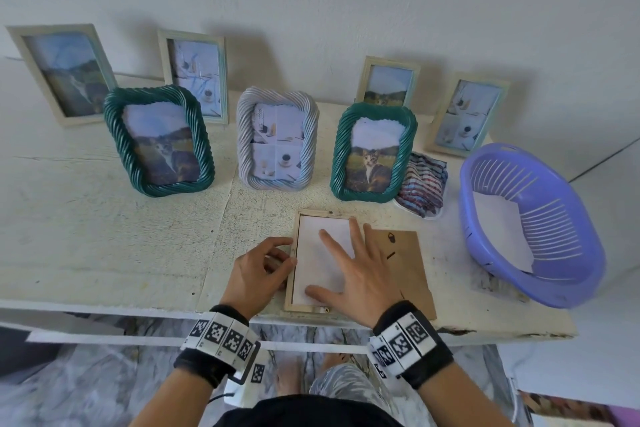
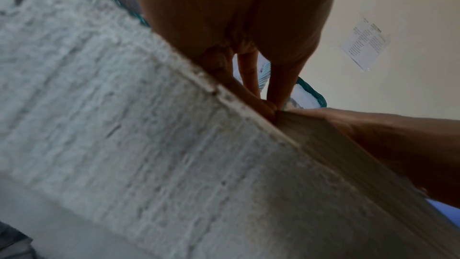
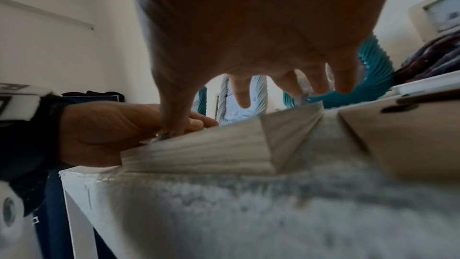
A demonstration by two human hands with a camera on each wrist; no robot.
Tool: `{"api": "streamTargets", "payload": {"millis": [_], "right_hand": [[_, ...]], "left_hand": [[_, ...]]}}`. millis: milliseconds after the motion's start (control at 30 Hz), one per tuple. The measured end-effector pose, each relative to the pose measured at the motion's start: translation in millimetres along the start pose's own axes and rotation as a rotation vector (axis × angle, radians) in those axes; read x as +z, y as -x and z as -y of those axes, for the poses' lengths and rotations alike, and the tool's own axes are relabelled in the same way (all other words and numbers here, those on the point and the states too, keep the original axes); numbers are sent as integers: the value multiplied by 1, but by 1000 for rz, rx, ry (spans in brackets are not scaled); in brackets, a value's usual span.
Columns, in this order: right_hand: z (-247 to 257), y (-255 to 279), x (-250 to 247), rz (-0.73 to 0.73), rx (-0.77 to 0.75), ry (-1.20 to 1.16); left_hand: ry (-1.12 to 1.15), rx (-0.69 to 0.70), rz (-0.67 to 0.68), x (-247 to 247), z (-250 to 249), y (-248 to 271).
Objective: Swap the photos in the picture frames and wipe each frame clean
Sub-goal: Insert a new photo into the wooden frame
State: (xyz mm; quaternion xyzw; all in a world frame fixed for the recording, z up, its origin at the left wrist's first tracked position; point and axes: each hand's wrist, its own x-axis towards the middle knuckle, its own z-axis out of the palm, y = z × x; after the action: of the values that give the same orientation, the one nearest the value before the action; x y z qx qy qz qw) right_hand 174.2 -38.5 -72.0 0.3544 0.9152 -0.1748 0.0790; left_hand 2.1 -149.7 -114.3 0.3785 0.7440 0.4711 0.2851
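Note:
A pale wooden frame (image 1: 289,288) lies face down near the table's front edge, and the white back of a photo (image 1: 311,263) shows inside it. My right hand (image 1: 346,260) lies flat on that white sheet with its fingers spread and straight. My left hand (image 1: 282,253) is at the frame's left rim, thumb and curled fingers pinching the edge. The brown backing board (image 1: 408,263) lies flat just right of the frame, partly under my right hand. The right wrist view shows the frame's near rim (image 3: 199,153) and the board (image 3: 398,131).
Behind stand a green twisted frame (image 1: 157,140), a grey twisted frame (image 1: 277,137) and another green one (image 1: 374,151), with several pale wooden frames along the wall. A striped cloth (image 1: 422,184) lies at the right. Beside it, a purple basket (image 1: 554,218) holds a white sheet.

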Motion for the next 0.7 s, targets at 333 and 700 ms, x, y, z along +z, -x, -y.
{"api": "streamTargets", "payload": {"millis": [333, 700], "right_hand": [[4, -17, 6, 112, 20, 129], [8, -20, 1, 86, 50, 70]], "left_hand": [[16, -20, 11, -1, 1, -1], [69, -62, 3, -1, -6, 1]]}}
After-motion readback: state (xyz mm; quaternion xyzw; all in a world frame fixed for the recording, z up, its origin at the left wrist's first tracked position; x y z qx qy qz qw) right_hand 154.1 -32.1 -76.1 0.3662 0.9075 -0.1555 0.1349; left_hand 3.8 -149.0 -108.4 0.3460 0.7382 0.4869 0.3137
